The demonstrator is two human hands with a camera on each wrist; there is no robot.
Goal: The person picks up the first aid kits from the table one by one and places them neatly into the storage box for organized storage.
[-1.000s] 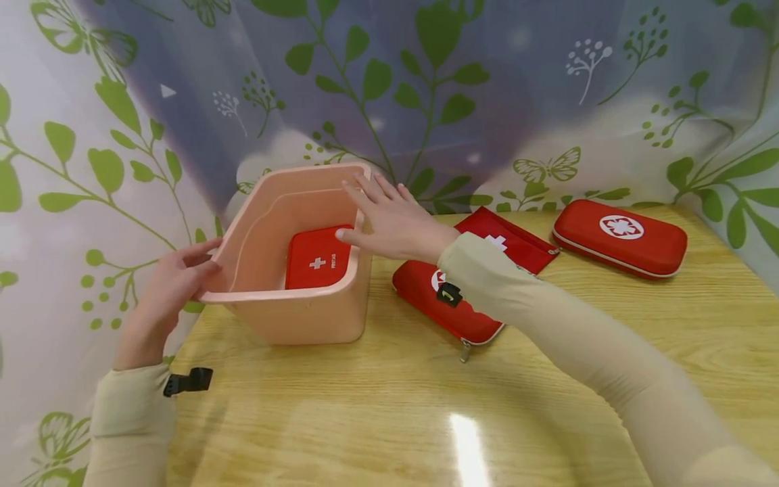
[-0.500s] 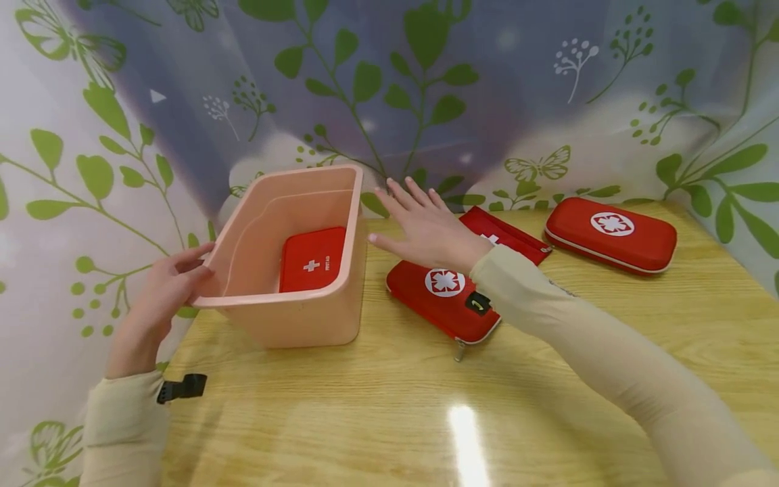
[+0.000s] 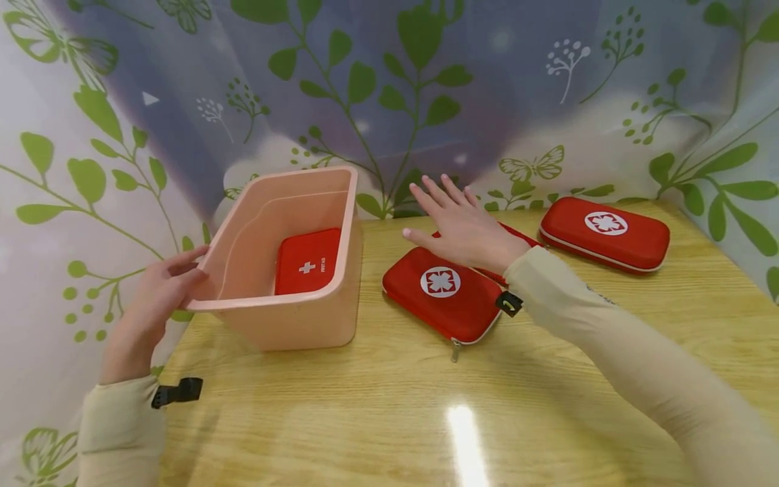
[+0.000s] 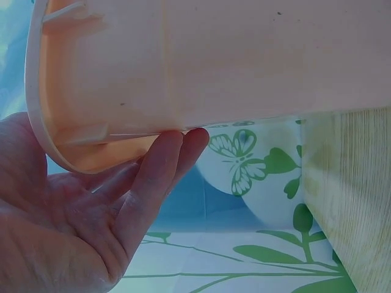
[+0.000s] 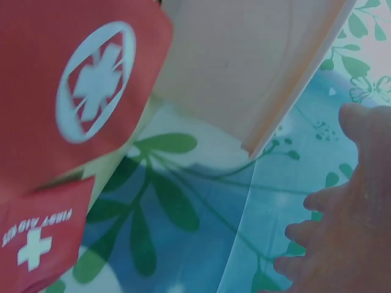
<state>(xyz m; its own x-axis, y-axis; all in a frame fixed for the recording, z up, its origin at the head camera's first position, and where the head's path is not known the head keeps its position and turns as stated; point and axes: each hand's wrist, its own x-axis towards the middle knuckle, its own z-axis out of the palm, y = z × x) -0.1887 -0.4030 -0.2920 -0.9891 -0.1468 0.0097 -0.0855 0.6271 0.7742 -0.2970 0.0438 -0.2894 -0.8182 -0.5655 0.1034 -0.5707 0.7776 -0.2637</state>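
A peach plastic bin (image 3: 286, 328) stands at the left of the table, a red first aid pouch (image 3: 293, 281) with a white cross lying inside it. My left hand (image 3: 149, 301) grips the bin's left rim; in the left wrist view its fingers curl under the lip. With fingers spread, my right hand (image 3: 471, 233) hovers over the red items right of the bin, holding nothing. Below it lies a red zippered case (image 3: 416, 291) with a round white emblem. A flat red pouch (image 5: 55, 244) behind that case is mostly hidden by the hand in the head view.
Another red zippered case (image 3: 639, 240) lies at the back right of the wooden table (image 3: 341, 419). A curtain (image 3: 365, 135) printed with leaves and butterflies hangs right behind the table and along its left side.
My right hand has moved right, from the bin's right rim to above the red case and flat pouch. My left hand stays on the bin's rim. The head view has shifted slightly.
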